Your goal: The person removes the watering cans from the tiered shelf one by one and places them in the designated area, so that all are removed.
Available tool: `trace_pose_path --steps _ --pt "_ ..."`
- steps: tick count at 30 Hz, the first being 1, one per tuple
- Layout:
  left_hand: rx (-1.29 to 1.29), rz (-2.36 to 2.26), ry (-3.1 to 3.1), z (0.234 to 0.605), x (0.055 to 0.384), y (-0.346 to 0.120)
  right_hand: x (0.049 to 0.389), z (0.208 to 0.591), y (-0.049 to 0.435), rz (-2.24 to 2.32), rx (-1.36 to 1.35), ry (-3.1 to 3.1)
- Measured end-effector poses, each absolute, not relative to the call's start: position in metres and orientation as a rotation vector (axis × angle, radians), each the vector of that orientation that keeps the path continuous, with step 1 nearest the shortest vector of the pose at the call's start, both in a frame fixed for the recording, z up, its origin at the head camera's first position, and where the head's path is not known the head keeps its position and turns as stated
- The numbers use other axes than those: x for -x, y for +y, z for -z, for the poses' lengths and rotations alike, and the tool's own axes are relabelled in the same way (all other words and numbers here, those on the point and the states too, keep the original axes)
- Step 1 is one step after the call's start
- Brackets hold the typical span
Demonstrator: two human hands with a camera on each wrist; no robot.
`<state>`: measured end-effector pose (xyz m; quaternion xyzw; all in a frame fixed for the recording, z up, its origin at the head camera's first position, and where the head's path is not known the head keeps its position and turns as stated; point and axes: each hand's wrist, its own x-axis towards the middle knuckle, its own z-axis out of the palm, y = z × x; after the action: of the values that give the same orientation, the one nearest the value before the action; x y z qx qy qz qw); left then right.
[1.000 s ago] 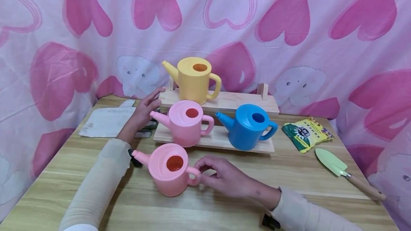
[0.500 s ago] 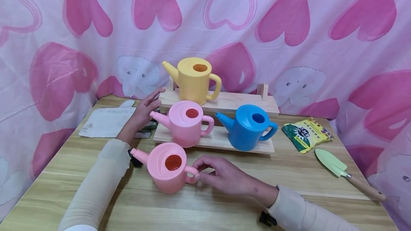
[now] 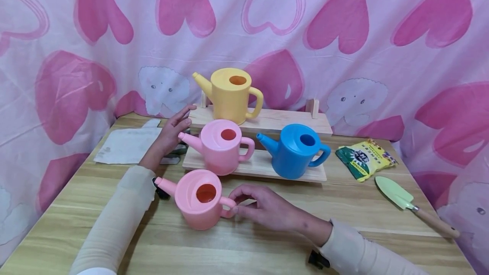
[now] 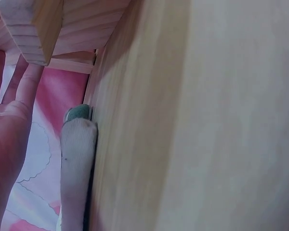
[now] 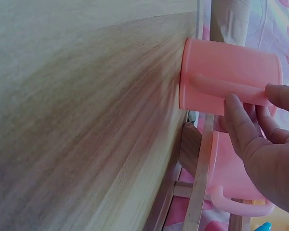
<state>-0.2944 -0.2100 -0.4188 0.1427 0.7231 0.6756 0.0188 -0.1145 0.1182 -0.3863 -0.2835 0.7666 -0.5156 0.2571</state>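
Note:
A coral-pink watering can (image 3: 196, 217) stands upright on the table in front of the shelf, its spout to the left. My right hand (image 3: 267, 209) pinches its handle between thumb and fingers; the right wrist view shows the fingers at the handle (image 5: 226, 89). My left hand (image 3: 170, 135) touches the left end of the two-tier wooden shelf (image 3: 286, 120), fingers stretched out. On the lower tier sit a lighter pink watering can (image 3: 219, 158) and a blue watering can (image 3: 292, 160). A yellow watering can (image 3: 229, 101) occupies the upper tier's left part.
White work gloves (image 3: 126, 145) lie left of the shelf, partly behind my left forearm. To the right are a yellow and green packet (image 3: 366, 160) and a green trowel (image 3: 395, 192) with a wooden handle. A pink heart-print curtain (image 3: 237, 20) hangs behind the table.
The coral-pink watering can and my right hand have shifted slightly left and away from me, mostly in the first half second. My left hand stays at the shelf's end.

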Motion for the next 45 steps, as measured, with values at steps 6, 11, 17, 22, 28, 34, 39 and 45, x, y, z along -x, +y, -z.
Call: trace_pose_path --steps 6,11,17,22,28,34,39,45 --pt "-0.458 -2.098 2.257 0.419 0.294 -0.210 0.114 0.377 0.122 1.402 0.761 2.096" --pt "-0.459 -2.091 2.262 0.419 0.293 -0.211 0.121 0.354 0.130 1.405 0.860 2.204" --pt "-0.494 -2.126 2.230 0.417 0.292 -0.208 0.135 0.314 0.141 1.439 0.996 2.393" --pt "-0.476 -2.110 2.242 0.417 0.292 -0.208 0.150 0.282 0.148 1.469 0.989 2.541" --pt "-0.448 -2.085 2.279 0.414 0.290 -0.209 0.171 0.255 0.149 1.586 0.936 2.651" --pt "-0.471 -2.116 2.257 0.413 0.290 -0.209 0.191 0.240 0.138 1.680 0.703 2.682" --pt "-0.459 -2.117 2.238 0.413 0.290 -0.208 0.207 0.241 0.130 1.742 0.539 2.645" --pt "-0.469 -2.141 2.185 0.416 0.290 -0.207 0.225 0.249 0.122 1.861 0.420 2.470"
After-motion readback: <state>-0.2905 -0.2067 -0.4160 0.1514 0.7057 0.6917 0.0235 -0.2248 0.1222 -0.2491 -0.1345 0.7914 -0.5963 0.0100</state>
